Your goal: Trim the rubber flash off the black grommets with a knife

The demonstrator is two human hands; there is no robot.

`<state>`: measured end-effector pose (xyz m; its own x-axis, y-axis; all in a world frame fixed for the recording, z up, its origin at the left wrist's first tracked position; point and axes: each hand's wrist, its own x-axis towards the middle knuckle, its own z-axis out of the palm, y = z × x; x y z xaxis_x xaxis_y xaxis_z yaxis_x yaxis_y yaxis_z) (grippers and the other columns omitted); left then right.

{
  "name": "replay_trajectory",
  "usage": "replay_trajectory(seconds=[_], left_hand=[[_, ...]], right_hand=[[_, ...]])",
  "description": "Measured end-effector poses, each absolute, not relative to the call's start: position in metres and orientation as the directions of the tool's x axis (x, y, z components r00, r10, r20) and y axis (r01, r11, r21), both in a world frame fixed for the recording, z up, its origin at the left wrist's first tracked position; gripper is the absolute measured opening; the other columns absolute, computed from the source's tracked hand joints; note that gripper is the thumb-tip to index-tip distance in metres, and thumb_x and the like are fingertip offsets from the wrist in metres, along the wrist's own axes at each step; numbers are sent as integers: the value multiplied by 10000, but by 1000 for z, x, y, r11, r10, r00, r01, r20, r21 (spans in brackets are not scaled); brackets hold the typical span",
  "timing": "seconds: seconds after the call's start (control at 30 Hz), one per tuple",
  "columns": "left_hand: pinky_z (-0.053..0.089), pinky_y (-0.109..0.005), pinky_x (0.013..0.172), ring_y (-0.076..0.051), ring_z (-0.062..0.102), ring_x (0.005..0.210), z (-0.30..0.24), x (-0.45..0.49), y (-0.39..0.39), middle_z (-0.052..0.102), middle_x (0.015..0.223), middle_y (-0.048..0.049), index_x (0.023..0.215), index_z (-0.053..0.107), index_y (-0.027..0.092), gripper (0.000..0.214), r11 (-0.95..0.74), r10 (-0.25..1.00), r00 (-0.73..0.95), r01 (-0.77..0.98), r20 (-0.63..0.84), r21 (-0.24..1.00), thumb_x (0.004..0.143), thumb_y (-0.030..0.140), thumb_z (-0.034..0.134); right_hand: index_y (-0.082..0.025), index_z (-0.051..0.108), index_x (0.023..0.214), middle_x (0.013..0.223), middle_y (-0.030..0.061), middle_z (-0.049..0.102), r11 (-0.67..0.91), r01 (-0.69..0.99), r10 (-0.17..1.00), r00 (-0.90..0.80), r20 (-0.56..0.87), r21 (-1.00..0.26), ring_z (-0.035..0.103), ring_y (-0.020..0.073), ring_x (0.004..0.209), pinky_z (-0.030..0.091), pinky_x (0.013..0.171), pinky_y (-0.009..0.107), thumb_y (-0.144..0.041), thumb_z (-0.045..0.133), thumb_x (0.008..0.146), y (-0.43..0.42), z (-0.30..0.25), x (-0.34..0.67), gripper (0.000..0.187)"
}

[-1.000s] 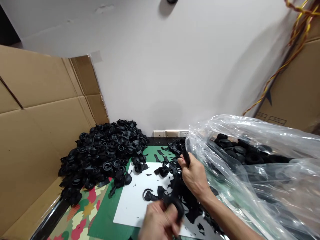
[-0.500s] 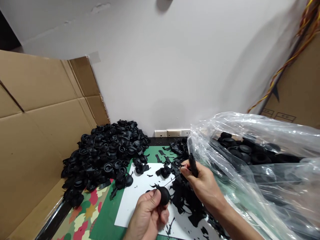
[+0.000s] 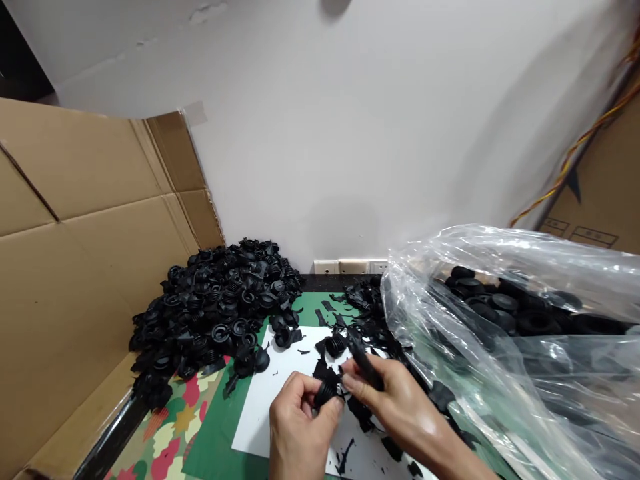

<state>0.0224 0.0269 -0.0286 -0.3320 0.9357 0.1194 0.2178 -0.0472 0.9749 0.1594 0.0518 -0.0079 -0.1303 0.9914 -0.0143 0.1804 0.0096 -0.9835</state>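
Between the thumb and fingers of my left hand (image 3: 303, 420) is a small ribbed black rubber boot (image 3: 327, 393). My right hand (image 3: 380, 387) is closed around a slim black-handled tool (image 3: 367, 363), whose handle points up and away to the left. The fingertips of that hand meet the edge of the boot, and I cannot make out the tool's working end. Black rubber scraps (image 3: 360, 413) lie under both hands on a white sheet (image 3: 263, 407). Just beyond the hands rests another ribbed boot (image 3: 335, 345).
A large heap of trimmed black rubber boots (image 3: 215, 313) leans toward a cardboard panel (image 3: 100, 220) on the left. On the right, a clear plastic bag (image 3: 425, 267) holds black rubber parts (image 3: 505, 303). A green mat (image 3: 215, 427) lies beneath the sheet, and wall sockets (image 3: 353, 267) sit behind.
My right hand has come down and left, right up to the boot. My left hand has turned the boot, so its ribs show instead of its smooth round side.
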Motion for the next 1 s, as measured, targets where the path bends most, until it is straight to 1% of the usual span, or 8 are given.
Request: replay_trajectory(seconds=[0.07, 0.17, 0.27, 0.37, 0.6, 0.73, 0.87, 1.0], left_hand=[[233, -233, 465, -110, 310, 471, -29, 26, 26, 389, 494, 69, 482, 560, 200, 236, -136, 913, -335, 292, 235, 947, 565, 91, 752], [231, -256, 496, -125, 312, 482, -29, 31, 25, 403, 524, 55, 464, 538, 212, 274, -237, 876, -339, 317, 343, 918, 578, 39, 718], [248, -267, 537, -162, 352, 530, -28, 35, 25, 450, 549, 28, 484, 580, 230, 261, -281, 868, -362, 207, 340, 937, 565, 35, 734], [264, -273, 570, -202, 375, 585, -26, 40, 24, 485, 588, -6, 508, 629, 249, 249, -292, 874, -374, 107, 310, 950, 559, 31, 737], [286, -283, 591, -220, 379, 607, -24, 41, 19, 458, 562, -24, 475, 610, 256, 241, -341, 886, -327, 21, 329, 940, 621, 103, 725], [341, -293, 631, -238, 432, 639, -22, 39, 7, 501, 598, -43, 509, 649, 279, 183, -250, 941, -228, 37, 251, 968, 651, 197, 731], [385, -316, 692, -251, 497, 667, -14, 33, 5, 577, 636, -50, 548, 678, 282, 135, -221, 968, -126, -10, 218, 975, 576, 247, 805], [345, -267, 572, -199, 466, 621, -12, 17, 15, 553, 644, -29, 572, 695, 220, 112, -294, 938, -182, 40, 296, 955, 659, 261, 754]], right_hand=[[-186, 540, 606, 619, 10, 584, 23, 187, 992, -123, 0, -982, 533, 198, 634, 398, 578, 288, -329, 573, 697, 47, -7, 150, 173], [-206, 461, 537, 589, -14, 512, 132, 204, 990, -78, 119, -970, 481, 169, 593, 360, 536, 262, -236, 536, 689, 45, -9, 140, 172], [-208, 456, 517, 594, -11, 495, 268, 209, 963, -54, 263, -940, 469, 158, 570, 363, 522, 252, -203, 506, 705, 45, -10, 138, 194], [-211, 441, 501, 576, -9, 482, 315, 214, 947, -8, 321, -925, 454, 154, 545, 359, 506, 251, -221, 502, 709, 46, -10, 139, 217], [-228, 377, 519, 506, -56, 366, -9, -42, 1000, -6, -9, -999, 341, 119, 481, 303, 458, 240, -274, 506, 624, 50, -18, 127, 173], [-227, 389, 531, 523, -42, 401, -9, 24, 997, 81, -7, -1000, 367, 134, 516, 322, 499, 259, -305, 490, 628, 62, -26, 122, 160], [-222, 431, 556, 541, -26, 438, -21, 146, 979, 202, 9, -989, 396, 164, 557, 316, 541, 286, -333, 479, 645, 80, -31, 136, 150], [-222, 446, 545, 538, -20, 464, -3, 236, 982, 186, 42, -972, 427, 181, 565, 314, 539, 290, -372, 499, 680, 82, -24, 159, 208]])
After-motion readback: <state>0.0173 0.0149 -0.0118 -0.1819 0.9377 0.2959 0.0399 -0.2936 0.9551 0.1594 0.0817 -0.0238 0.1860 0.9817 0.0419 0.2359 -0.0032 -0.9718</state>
